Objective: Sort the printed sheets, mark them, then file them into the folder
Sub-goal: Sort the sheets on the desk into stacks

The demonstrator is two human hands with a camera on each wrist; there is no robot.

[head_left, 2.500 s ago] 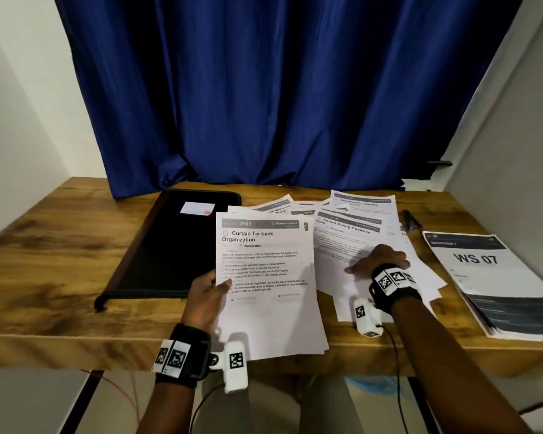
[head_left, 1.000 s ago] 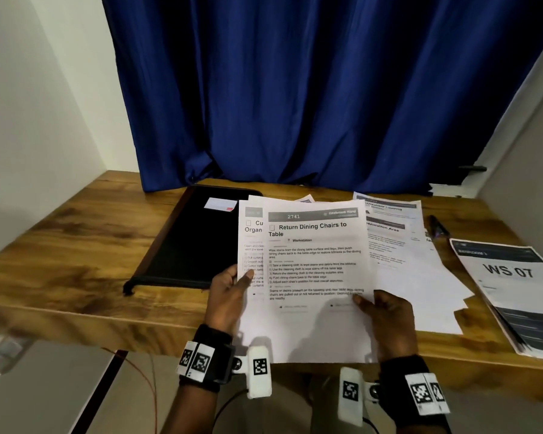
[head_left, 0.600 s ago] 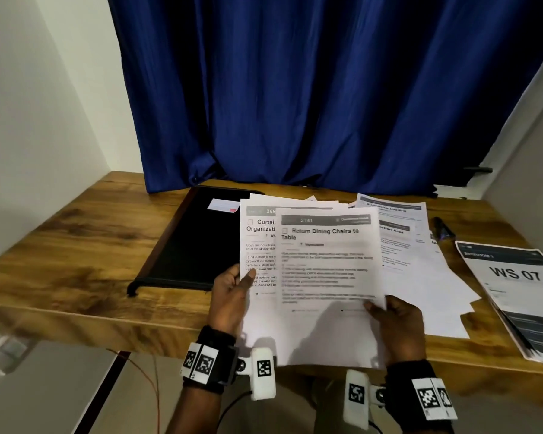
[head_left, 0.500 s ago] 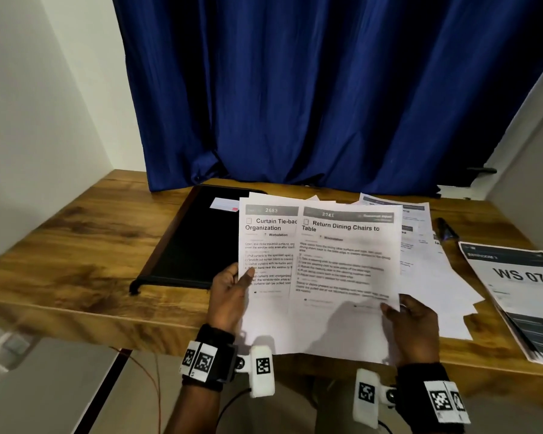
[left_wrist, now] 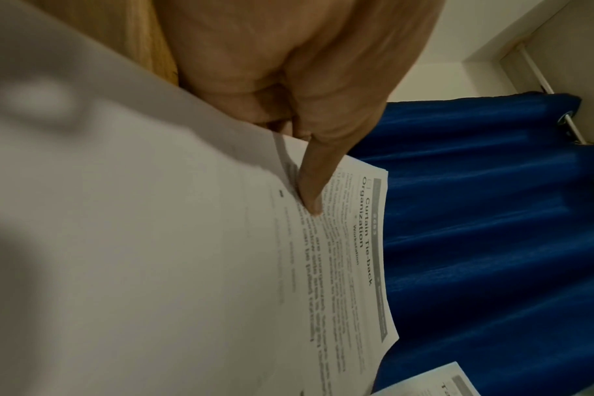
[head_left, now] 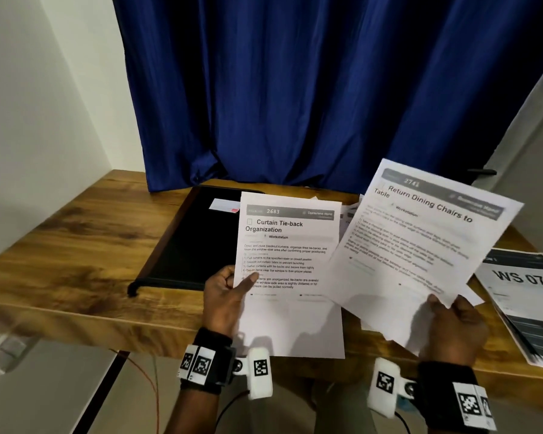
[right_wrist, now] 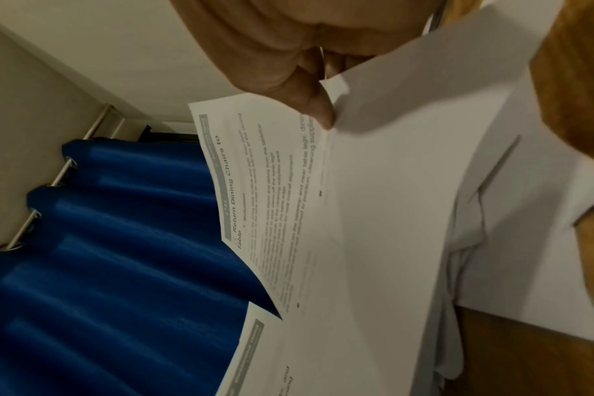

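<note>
My left hand pinches the left edge of the "Curtain Tie-back Organization" sheet, thumb on top, holding it above the table's front edge. My right hand pinches the lower edge of the "Return Dining Chairs to Table" sheet, which is lifted and tilted to the right; its thumb presses the paper. A black folder lies shut on the wooden table, left of the sheets. More printed sheets lie under the two held ones, mostly hidden.
A "WS 07" booklet lies at the table's right edge. A blue curtain hangs behind the table. A white wall closes the left side. A small white label sits on the folder.
The right hand picked up the "Return Dining Chairs" sheet, laid it over the left hand's sheet, then slid it right and tilted it away. The left hand has kept its sheet still.
</note>
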